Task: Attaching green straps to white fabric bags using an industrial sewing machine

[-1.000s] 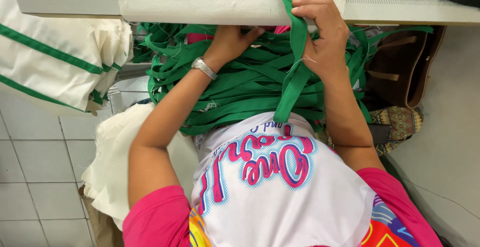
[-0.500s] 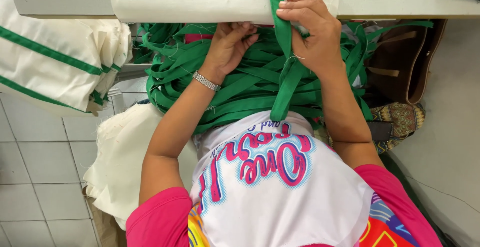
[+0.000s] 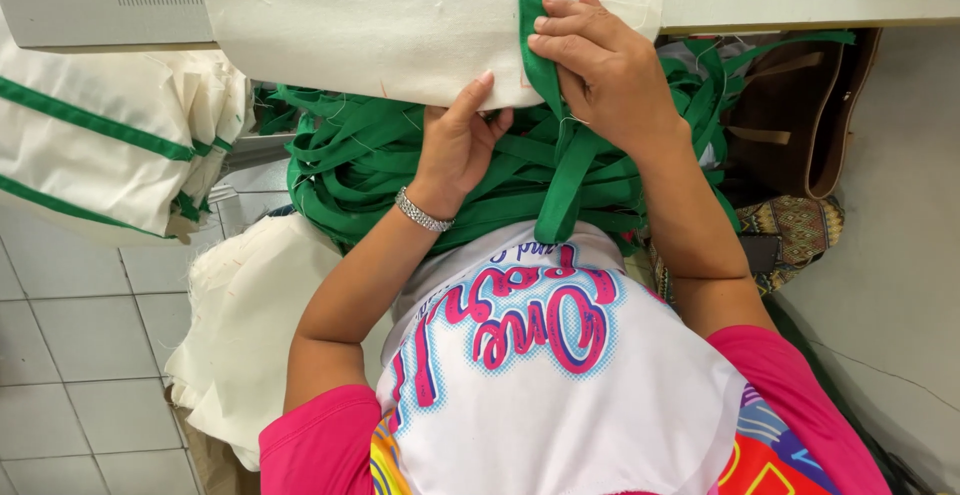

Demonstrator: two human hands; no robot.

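Currently: left hand (image 3: 460, 140) pinches edge of cream fabric panel (image 3: 400, 25); right hand (image 3: 600, 65) presses green strap (image 3: 535, 15) flat onto it, fingers closed. Green webbing pile (image 3: 360, 165) on lap.

Cream cloth (image 3: 400, 25) on grey table (image 3: 60, 5)

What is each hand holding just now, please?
Left hand: closed on the cloth edge.
Right hand: fingers press the green strap onto the cloth.

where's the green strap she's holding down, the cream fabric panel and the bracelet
green strap (image 3: 533, 15), head view, on the flat stretch above the right hand's fingers
cream fabric panel (image 3: 380, 25), head view, on its bare middle
bracelet (image 3: 423, 215), head view, on the silver band at the left wrist
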